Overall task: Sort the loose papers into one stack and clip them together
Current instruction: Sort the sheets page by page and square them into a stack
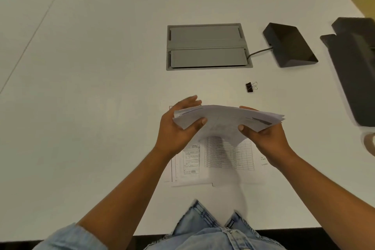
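Print on sheets [221, 154] at lower centre too blurred to read; held stack [227, 119] hides their upper part; dark object [353, 67] cut off at right edge.

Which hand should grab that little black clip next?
Probably the right hand. The binder clip lies on the table beyond it, on that side, while the left hand could keep holding the papers.

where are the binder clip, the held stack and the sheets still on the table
binder clip [251, 87]: head view, on its black body
held stack [223, 119]: head view, top sheet, middle, between the hands
table sheets [229, 153]: head view, on the printed grid page
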The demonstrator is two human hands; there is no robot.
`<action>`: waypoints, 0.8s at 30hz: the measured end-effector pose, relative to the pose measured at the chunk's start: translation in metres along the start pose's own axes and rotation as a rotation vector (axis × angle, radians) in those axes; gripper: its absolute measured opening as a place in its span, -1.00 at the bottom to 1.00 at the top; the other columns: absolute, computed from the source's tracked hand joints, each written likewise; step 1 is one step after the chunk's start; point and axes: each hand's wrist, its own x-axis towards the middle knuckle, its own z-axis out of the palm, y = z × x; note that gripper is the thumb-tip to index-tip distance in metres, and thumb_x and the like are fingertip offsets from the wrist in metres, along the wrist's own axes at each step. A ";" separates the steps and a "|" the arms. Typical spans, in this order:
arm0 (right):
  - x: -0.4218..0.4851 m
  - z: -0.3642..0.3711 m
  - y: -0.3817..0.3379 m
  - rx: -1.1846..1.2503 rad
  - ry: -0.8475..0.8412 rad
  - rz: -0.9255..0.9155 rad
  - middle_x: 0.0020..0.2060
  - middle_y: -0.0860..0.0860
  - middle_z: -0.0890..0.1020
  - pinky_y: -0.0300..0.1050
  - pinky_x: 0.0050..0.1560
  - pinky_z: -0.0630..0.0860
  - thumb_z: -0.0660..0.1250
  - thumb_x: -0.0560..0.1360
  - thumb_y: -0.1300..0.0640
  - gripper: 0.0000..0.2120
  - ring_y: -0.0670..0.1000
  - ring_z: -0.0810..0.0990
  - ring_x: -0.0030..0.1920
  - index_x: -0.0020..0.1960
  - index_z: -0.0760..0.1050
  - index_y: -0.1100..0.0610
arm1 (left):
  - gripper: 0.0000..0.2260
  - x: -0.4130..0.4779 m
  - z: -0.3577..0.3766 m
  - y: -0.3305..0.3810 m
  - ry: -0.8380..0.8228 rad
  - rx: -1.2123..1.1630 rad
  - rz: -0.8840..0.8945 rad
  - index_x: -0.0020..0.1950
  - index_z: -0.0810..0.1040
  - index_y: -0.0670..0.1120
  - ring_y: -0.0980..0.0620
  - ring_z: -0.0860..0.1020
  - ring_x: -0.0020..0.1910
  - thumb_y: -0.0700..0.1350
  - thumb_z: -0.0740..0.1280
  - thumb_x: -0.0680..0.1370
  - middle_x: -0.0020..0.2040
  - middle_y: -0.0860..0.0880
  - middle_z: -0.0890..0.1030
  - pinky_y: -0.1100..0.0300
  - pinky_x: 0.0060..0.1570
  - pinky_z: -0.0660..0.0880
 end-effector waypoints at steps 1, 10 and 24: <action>0.001 0.000 0.002 -0.025 0.007 0.002 -0.01 -0.16 0.69 -0.21 0.00 0.61 0.47 0.42 0.30 -0.59 -0.22 0.64 0.05 0.12 0.56 -0.12 | -0.58 0.001 0.000 -0.003 -0.008 0.003 -0.022 0.20 0.53 0.16 0.27 0.61 0.10 -0.19 0.52 0.45 0.11 0.21 0.62 0.29 0.08 0.59; 0.008 0.001 0.017 -0.163 -0.070 0.030 0.07 -0.07 0.61 -0.27 -0.11 0.59 0.47 0.44 0.20 -0.59 -0.14 0.59 0.09 0.20 0.47 -0.10 | -0.66 -0.002 0.007 -0.028 -0.058 0.013 -0.160 0.31 0.52 0.02 0.10 0.62 0.08 -0.12 0.42 0.55 0.06 0.04 0.65 0.06 0.07 0.64; 0.007 -0.001 0.039 -0.329 -0.184 0.047 0.06 -0.16 0.60 -0.28 -0.04 0.56 0.43 0.48 0.12 -0.63 -0.13 0.58 0.11 0.13 0.43 -0.27 | -0.59 -0.007 0.013 -0.057 -0.118 0.108 -0.301 0.35 0.52 -0.05 -0.09 0.62 0.13 -0.04 0.45 0.52 0.16 -0.06 0.64 0.12 0.02 0.65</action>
